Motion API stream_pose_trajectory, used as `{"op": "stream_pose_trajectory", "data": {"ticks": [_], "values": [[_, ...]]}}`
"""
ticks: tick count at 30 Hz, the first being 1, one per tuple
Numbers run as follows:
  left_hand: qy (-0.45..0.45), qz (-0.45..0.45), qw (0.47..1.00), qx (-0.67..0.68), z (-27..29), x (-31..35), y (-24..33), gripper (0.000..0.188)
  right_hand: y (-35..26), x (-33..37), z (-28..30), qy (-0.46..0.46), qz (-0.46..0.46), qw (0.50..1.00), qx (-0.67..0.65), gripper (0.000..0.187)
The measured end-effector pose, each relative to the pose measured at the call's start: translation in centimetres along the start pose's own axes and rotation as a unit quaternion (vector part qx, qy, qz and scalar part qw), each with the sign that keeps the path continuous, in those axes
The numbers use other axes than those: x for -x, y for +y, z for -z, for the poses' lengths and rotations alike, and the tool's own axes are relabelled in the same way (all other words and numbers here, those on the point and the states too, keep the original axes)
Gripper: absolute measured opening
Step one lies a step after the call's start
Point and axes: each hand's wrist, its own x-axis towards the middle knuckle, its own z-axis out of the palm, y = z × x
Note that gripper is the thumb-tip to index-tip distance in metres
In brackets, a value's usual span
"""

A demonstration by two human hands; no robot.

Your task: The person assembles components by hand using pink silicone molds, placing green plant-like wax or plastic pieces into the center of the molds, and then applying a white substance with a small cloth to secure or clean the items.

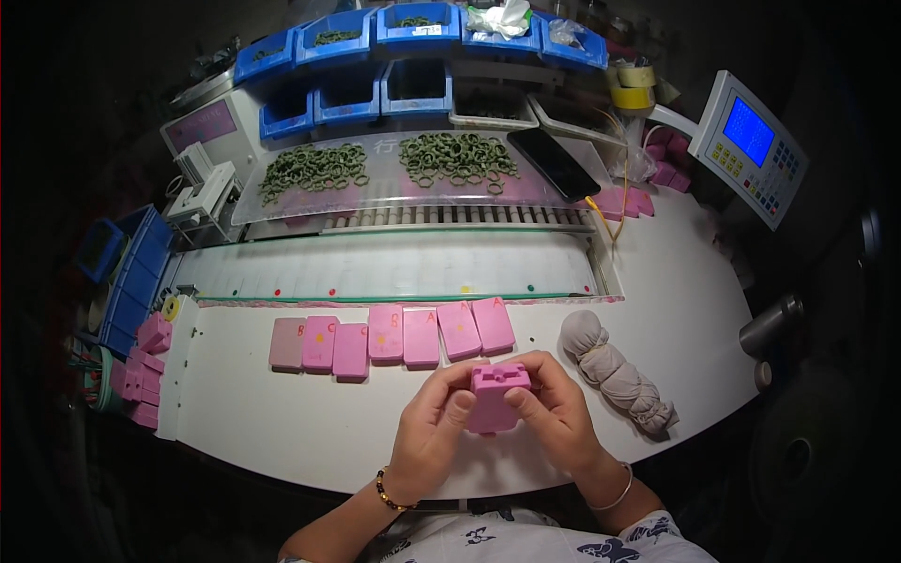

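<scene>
Your left hand (427, 433) and right hand (557, 422) gripped one pink block (497, 405) above the near side of the table (253, 413). Seven other blocks (386, 334) lay in a row farther off, unheld; whether any were finished didn't show.

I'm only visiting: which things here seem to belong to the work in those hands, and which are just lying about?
Likely part of the work:
Pink block, held between the left hand and right hand
Seven pink blocks, in a row beyond the hands
Green rings, perhaps, in two heaps

Probably just lying about:
Black phone
Twisted grey cloth
</scene>
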Motion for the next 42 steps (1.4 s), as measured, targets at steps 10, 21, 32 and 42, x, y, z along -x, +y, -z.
{"op": "stream_pose_trajectory", "data": {"ticks": [10,21,32,42], "values": [[-0.005,-0.087,0.984,-0.155,1.1,-0.1,-0.8,0.03,-0.6,-0.3,0.6,-0.021,0.147,0.962,0.229,0.019],[0.047,-0.277,0.863,-0.42,1.0,-1.8,0.3,0.048,0.2,-3.3,0.9,-0.046,-0.037,0.998,0.006,0.021],[0.244,-0.153,0.738,-0.61,17.9,-12.9,1.9,0.037,1.3,-7.4,4.4,-0.114,0.142,0.866,0.466,0.083],[0.276,-0.287,0.592,-0.7,17.0,-14.2,2.1,0.038,2.4,-8.1,4.3,-0.142,0.132,0.855,0.481,0.078]]}}
